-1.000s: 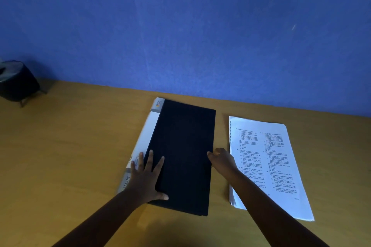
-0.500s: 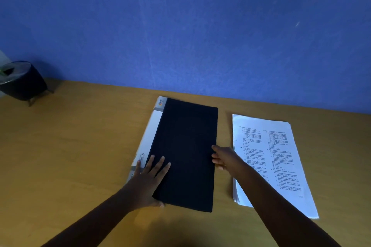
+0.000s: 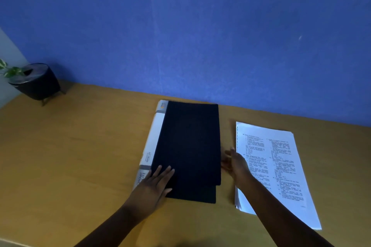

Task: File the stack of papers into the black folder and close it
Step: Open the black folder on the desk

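Observation:
The black folder (image 3: 188,146) lies in the middle of the wooden table (image 3: 80,156), its white labelled spine (image 3: 154,140) on the left. My left hand (image 3: 156,182) rests flat on the folder's near left corner with its fingers spread. My right hand (image 3: 236,166), blurred, has its fingers at the right edge of the front cover. That edge stands a little off the layer beneath it. The stack of printed papers (image 3: 281,166) lies flat to the right of the folder, partly under my right forearm.
A dark pot with a small green plant (image 3: 37,82) stands at the table's far left corner. A blue wall (image 3: 200,36) runs right behind the table. Bare wood lies left of the folder.
My right hand has gone from beside the folder to its right edge, and the cover's edge has come up slightly. My left hand stays on the near left corner. The camera has tilted.

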